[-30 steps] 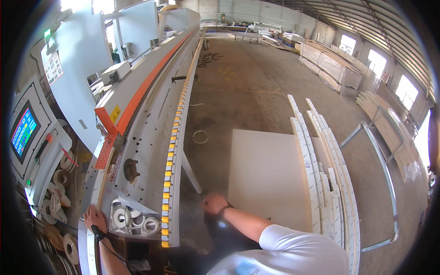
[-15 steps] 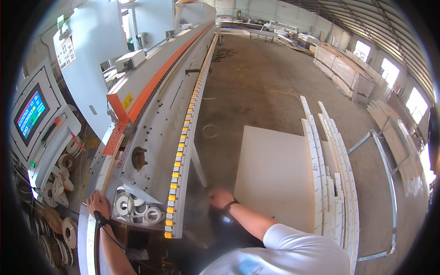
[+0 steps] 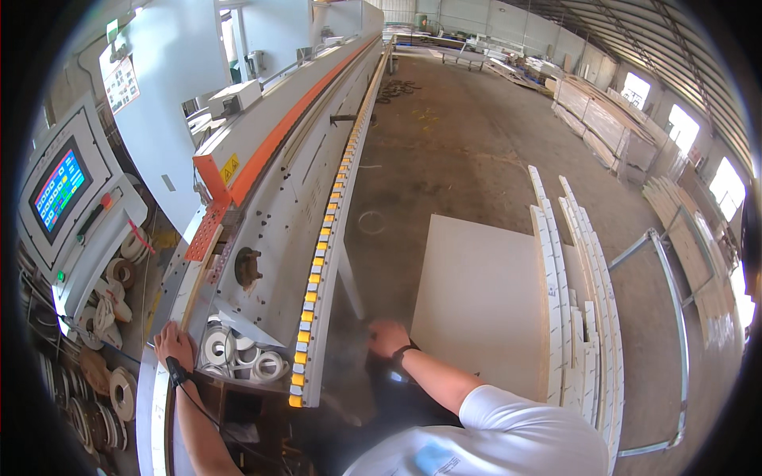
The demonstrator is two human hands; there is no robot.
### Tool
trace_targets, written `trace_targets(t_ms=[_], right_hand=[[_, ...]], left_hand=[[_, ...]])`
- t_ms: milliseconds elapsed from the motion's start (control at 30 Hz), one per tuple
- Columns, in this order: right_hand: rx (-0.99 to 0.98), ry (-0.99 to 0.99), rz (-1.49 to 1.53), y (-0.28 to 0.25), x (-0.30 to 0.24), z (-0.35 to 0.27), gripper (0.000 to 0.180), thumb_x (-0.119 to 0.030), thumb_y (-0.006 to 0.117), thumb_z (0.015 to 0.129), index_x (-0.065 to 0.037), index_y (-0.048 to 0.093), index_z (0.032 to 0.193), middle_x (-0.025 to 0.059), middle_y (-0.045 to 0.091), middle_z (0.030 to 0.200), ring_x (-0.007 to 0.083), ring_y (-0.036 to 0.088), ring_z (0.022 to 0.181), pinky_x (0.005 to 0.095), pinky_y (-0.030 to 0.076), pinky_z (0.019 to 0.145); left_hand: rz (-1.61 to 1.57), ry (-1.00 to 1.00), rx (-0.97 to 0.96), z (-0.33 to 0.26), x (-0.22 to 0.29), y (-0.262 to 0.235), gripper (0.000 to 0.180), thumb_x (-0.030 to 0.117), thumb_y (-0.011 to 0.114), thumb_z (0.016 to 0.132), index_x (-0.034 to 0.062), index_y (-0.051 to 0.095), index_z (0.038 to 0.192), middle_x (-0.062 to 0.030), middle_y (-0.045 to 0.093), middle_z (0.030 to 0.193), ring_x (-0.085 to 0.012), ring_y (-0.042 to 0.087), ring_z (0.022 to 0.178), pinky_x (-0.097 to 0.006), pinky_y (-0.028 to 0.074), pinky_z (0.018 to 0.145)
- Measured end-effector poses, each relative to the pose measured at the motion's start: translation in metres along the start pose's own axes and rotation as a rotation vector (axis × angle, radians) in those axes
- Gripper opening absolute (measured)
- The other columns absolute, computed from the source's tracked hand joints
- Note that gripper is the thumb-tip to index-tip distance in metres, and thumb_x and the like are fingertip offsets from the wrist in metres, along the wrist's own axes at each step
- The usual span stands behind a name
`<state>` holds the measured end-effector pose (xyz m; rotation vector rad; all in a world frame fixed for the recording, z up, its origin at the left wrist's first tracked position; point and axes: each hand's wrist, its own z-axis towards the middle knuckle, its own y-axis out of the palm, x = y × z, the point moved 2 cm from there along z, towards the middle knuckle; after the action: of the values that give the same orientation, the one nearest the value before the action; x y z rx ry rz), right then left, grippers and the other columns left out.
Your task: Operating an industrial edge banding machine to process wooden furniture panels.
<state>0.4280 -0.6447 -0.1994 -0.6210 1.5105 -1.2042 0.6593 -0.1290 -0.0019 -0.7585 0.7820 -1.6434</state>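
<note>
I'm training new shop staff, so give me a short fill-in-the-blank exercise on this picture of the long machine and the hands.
1. The left hand rests on the machine's ____ end.
2. The stripe along the machine is ____.
3. The large board lies flat, coloured ____.
4. The control screen sits on the person's ____ side.

Missing words: near; orange; white; left

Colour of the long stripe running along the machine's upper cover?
Orange stripe, on a white cover; clearest in the head view.

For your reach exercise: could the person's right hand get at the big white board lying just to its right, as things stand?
Probably yes. The right hand sits low beside the machine, close to the near edge of the white board, and nothing stands between them. The board's top is bare on that side.
</note>
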Motion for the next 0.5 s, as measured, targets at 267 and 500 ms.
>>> trace_targets(t_ms=[267, 500], right_hand=[[-0.134, 0.014, 0.023, -0.002, 0.004, 0.003, 0.036, -0.04, 0.067, 0.09, -0.019, 0.078, 0.116, 0.0096, 0.07, 0.132, 0.0348, 0.061, 0.13, 0.0542, 0.047, 0.109], [-0.168, 0.061, -0.014, -0.008, -0.001, -0.001, 0.035, -0.041, 0.067, 0.089, -0.021, 0.078, 0.116, 0.0093, 0.071, 0.129, 0.0346, 0.062, 0.127, 0.053, 0.048, 0.108]], left_hand=[[-0.006, -0.001, 0.02, -0.001, 0.001, -0.002, 0.031, 0.016, 0.062, 0.094, 0.0081, 0.075, 0.121, -0.0082, 0.072, 0.133, -0.0361, 0.063, 0.117, -0.047, 0.05, 0.104], [-0.013, -0.005, -0.022, -0.001, 0.005, -0.007, 0.033, 0.016, 0.061, 0.094, 0.0084, 0.075, 0.122, -0.0082, 0.072, 0.133, -0.0355, 0.063, 0.119, -0.047, 0.049, 0.105]])
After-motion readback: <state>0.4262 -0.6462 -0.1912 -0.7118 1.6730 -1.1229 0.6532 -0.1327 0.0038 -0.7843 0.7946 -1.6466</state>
